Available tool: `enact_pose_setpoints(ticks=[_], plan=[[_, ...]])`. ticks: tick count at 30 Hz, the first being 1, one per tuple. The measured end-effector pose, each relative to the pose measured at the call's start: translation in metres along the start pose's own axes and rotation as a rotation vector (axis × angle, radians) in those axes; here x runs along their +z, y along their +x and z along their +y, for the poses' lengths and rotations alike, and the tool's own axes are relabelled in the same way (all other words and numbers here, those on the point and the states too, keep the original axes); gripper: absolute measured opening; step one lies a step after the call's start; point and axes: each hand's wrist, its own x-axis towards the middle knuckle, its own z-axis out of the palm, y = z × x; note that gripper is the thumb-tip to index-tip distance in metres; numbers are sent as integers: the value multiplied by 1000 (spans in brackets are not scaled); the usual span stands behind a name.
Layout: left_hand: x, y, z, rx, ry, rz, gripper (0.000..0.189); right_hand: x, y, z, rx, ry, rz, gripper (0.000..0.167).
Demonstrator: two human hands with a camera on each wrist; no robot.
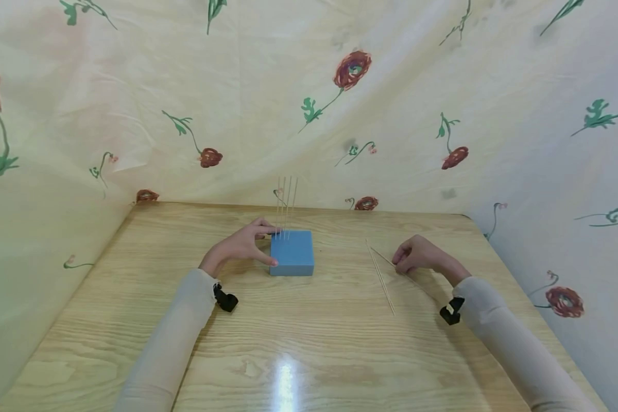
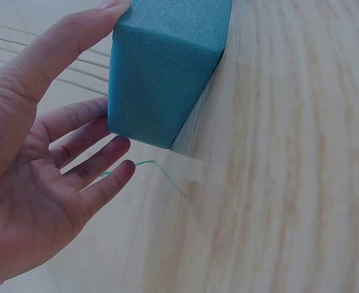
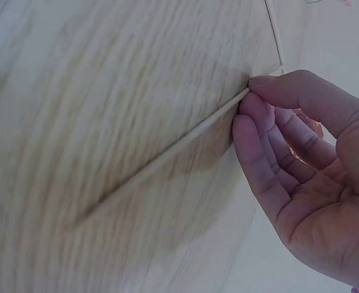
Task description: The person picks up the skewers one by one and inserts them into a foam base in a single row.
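Note:
A blue foam block sits on the wooden table, several thin wooden skewers standing upright along its left side. My left hand grips the block from the left, thumb at the near corner and fingers toward the far one. In the left wrist view, thumb and forefinger span one face of the block, the other fingers spread loosely. On the right, my right hand pinches a wooden skewer between thumb and fingertips, its length lying low along the tabletop.
Loose skewers lie on the table between the block and my right hand. A flower-patterned cloth hangs behind the table and along both sides. Each wrist wears a black band mount.

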Motion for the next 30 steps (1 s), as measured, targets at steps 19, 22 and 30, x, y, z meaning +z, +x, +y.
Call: enact_pose_setpoints(ticks=[19, 22, 30], plan=[[0, 0, -1, 6, 12, -2, 87, -4, -3, 2, -16, -52, 1, 18], [0, 0, -1, 7, 9, 0, 87, -7, -2, 3, -14, -52, 11, 21], [1, -1, -1, 10, -19, -4, 86, -14, -4, 0, -53, 54, 2, 30]])
